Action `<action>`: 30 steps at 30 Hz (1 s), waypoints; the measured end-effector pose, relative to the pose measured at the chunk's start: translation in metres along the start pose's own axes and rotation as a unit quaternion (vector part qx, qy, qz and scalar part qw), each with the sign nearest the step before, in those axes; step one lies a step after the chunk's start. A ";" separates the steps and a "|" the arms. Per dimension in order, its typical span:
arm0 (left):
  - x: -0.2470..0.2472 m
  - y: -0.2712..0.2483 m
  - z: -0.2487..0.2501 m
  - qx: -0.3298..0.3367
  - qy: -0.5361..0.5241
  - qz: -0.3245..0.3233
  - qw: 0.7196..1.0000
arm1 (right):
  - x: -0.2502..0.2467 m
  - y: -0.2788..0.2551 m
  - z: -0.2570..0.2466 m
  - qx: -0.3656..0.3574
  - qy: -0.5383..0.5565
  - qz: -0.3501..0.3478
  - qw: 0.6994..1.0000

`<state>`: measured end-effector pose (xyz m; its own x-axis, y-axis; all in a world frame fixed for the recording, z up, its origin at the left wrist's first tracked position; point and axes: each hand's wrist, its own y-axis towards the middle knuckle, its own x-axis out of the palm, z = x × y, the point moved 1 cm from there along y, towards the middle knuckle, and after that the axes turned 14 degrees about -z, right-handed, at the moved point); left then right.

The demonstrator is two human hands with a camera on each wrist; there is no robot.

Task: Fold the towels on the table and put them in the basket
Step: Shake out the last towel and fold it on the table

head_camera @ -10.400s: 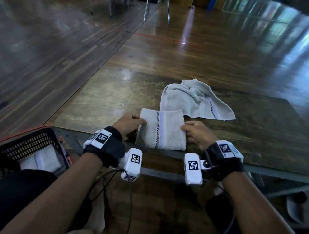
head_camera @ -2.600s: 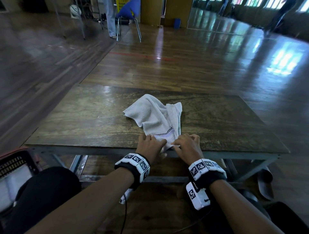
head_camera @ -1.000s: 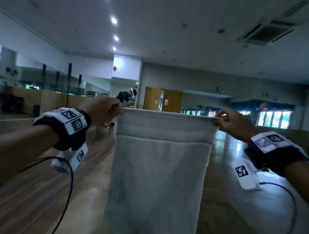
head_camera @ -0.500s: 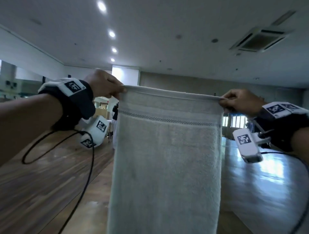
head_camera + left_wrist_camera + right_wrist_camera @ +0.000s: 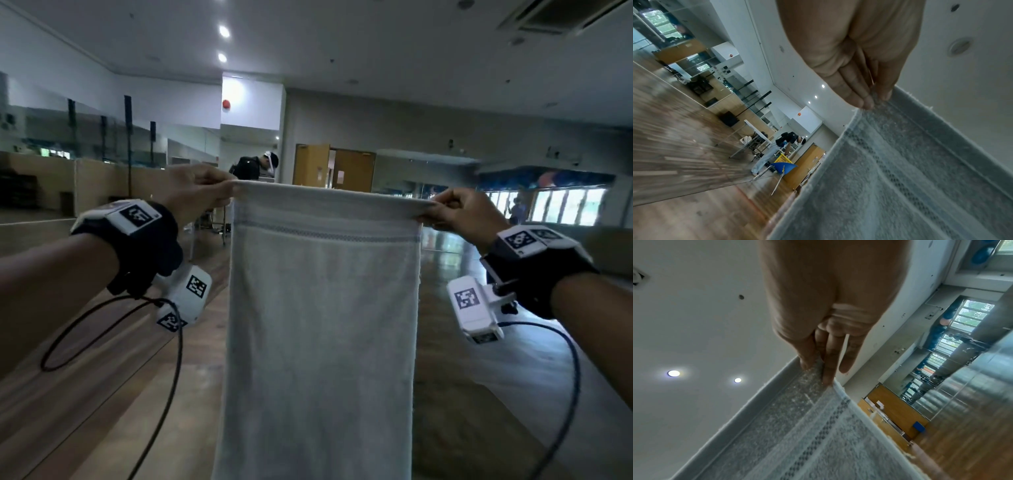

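Left hand (image 5: 195,192) pinches the top-left corner of the towel (image 5: 322,325). The towel hangs in the air between both hands, top hem level and taut, long axis vertical, its lower end out of frame. Right hand (image 5: 462,214) pinches the top-right corner. Both hands stand equally near; neither desk nor basket is visible.

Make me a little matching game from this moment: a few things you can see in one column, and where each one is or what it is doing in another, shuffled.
Things:
1. left hand
2. right hand
3. towel
4. blue chair

Places or states:
A. hangs straight down
B. stands on the floor far behind
C. pinches the towel's top right corner
D. pinches the towel's top left corner

Pairs: 1-D, 2-C, 3-A, 4-B
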<state>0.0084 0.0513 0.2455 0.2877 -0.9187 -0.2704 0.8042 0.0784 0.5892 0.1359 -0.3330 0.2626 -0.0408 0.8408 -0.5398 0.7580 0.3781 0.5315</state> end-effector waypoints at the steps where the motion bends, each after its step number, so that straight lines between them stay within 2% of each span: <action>1: 0.006 -0.002 -0.010 0.002 -0.003 0.006 1.000 | 0.007 -0.003 0.008 0.001 -0.002 0.002 1.000; 4: 0.021 -0.014 -0.045 -0.013 0.029 0.036 0.999 | 0.034 -0.018 0.033 0.019 0.012 -0.007 1.000; 8: 0.037 -0.048 -0.109 -0.055 0.091 0.015 0.994 | 0.078 -0.057 0.077 0.052 0.037 -0.031 0.997; 11: 0.052 -0.096 -0.162 -0.107 0.123 -0.048 0.985 | 0.115 -0.106 0.122 0.074 0.025 -0.051 0.996; 13: 0.063 -0.139 -0.197 -0.138 0.165 -0.111 0.970 | 0.142 -0.149 0.158 0.100 -0.010 -0.088 0.991; 16: 0.081 -0.207 -0.241 -0.180 0.243 -0.199 0.932 | 0.183 -0.220 0.208 0.160 -0.042 -0.179 0.970; 19: 0.096 -0.262 -0.269 -0.230 0.273 -0.283 0.890 | 0.211 -0.279 0.239 0.179 -0.076 -0.269 0.943; 22: 0.102 -0.293 -0.283 -0.264 0.312 -0.337 0.848 | 0.223 -0.313 0.251 0.161 -0.117 -0.310 0.930; 26: 0.101 -0.298 -0.290 -0.238 0.351 -0.348 0.836 | 0.224 -0.321 0.252 0.064 -0.190 -0.310 0.929; 30: 0.104 -0.284 -0.296 -0.195 0.399 -0.346 0.826 | 0.225 -0.312 0.257 0.053 -0.236 -0.293 0.925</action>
<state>-0.0361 0.0478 -0.1755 -0.1858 -0.2604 -0.9475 0.9814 -0.0968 -0.1658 0.0579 -0.3614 -0.1926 -0.1953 0.2303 -0.9533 0.7560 0.6545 0.0032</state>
